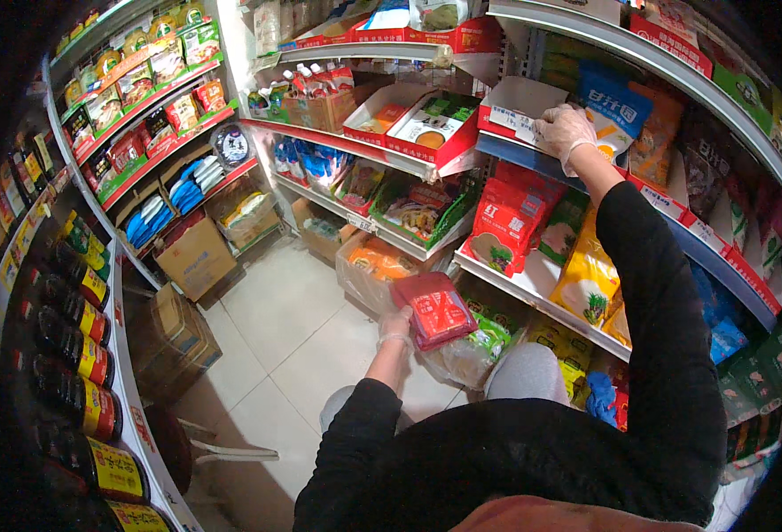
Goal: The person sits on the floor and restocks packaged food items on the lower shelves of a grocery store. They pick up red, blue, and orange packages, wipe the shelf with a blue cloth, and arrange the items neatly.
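My left hand (pixel 396 328), in a clear disposable glove, grips the edge of a dark red plastic packet (pixel 435 310) with a bright red label. It holds the packet low, in front of the shelves. Up at the shelf on the right, my gloved right hand (pixel 566 132) has its fingers curled at the front rim of a red and white display box (pixel 521 100). A white paper label (pixel 528 130) lies against its fingers. Those fingertips are partly hidden, so whether they pinch the label or the box cannot be told. A blue and white bag (pixel 614 106) stands beside this hand.
Red bags (pixel 512 223) and yellow bags (pixel 587 266) fill the shelf below. A plastic-lined carton (pixel 364 272) stands on the tiled floor (pixel 284 339). At left are cartons (pixel 195 256), a stool (pixel 171 449) and a shelf of dark jars (pixel 98 359).
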A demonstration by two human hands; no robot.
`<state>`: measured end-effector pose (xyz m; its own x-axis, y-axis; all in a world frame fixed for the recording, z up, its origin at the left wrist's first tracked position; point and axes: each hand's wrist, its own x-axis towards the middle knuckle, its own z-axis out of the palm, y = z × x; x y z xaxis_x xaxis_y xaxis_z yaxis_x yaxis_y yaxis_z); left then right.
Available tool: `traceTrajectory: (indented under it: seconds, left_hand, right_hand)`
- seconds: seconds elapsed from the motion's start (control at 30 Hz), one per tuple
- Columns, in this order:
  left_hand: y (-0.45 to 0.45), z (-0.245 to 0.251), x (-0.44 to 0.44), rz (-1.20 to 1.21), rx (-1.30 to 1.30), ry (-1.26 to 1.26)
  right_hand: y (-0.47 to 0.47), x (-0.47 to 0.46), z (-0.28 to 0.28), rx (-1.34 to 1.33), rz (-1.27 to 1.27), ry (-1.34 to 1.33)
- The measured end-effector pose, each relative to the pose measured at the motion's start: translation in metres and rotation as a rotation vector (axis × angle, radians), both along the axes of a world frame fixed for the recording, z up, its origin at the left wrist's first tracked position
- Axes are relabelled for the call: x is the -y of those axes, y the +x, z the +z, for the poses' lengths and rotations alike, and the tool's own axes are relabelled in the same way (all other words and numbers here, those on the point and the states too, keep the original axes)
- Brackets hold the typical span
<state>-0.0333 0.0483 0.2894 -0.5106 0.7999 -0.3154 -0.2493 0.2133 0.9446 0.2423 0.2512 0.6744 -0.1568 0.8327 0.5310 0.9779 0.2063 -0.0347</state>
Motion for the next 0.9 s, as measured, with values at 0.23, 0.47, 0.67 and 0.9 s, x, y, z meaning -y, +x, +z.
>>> traceTrajectory:
  seconds: [0.23, 0.47, 0.67, 0.9]
  left_hand:
    - [-0.001, -0.013, -0.007, 0.023, -0.079, 0.053]
    - [-0.001, 0.001, -0.002, -0.021, -0.043, -0.018]
    - [0.005, 0.005, 0.001, 0.032, -0.029, 0.124]
    - [0.005, 0.052, 0.020, -0.224, 0.112, 0.211]
  right_hand:
    - [0.001, -0.001, 0.000, -0.139, 0.102, 0.131]
    - [-0.002, 0.011, -0.005, -0.158, 0.272, 0.362]
    - [-0.001, 0.077, -0.026, -0.106, 0.472, 0.583]
    - [0.007, 0.166, -0.074, -0.070, 0.599, 0.646]
